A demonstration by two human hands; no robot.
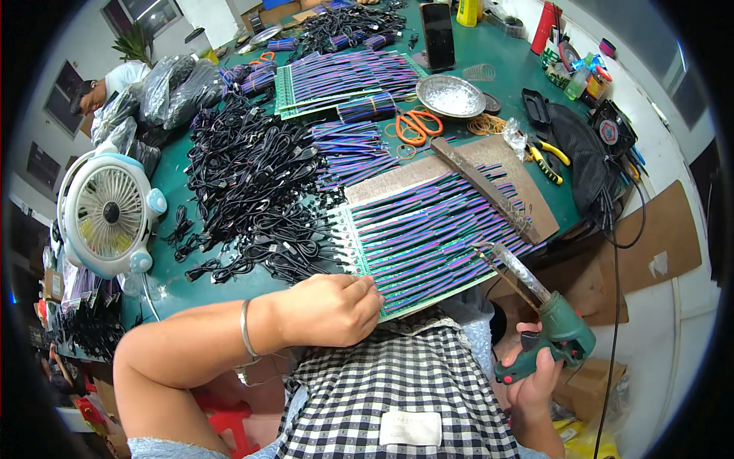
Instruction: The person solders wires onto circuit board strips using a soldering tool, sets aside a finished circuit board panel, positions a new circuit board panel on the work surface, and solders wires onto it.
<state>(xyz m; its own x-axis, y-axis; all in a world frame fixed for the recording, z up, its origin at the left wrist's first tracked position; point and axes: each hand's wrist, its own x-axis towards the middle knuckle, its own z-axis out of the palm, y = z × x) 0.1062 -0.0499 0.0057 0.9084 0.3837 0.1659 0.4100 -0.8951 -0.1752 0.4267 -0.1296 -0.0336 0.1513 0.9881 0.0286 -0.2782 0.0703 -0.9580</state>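
Note:
My right hand point(537, 380) is wrapped round the handle of a green soldering gun point(567, 330). The gun's tip points up and left, close to the right ends of the blue-and-purple wire strips. These strips point(436, 245) lie in rows on a green circuit board panel point(413, 304). At the panel's lower left corner my left hand point(332, 310) is closed, thumb and fingers pressed together; what they pinch is hidden. Below my left wrist hangs a thin cable end with a small plug point(242, 376). A brown bar point(485, 187) lies across the strips' far right part.
A heap of black cables point(252, 168) covers the table left of the panel, beside a white fan point(111, 210). Farther back are orange scissors point(417, 127), a metal bowl point(451, 96), yellow-black pliers point(549, 161) and a phone point(437, 37). Another person point(115, 84) is at far left.

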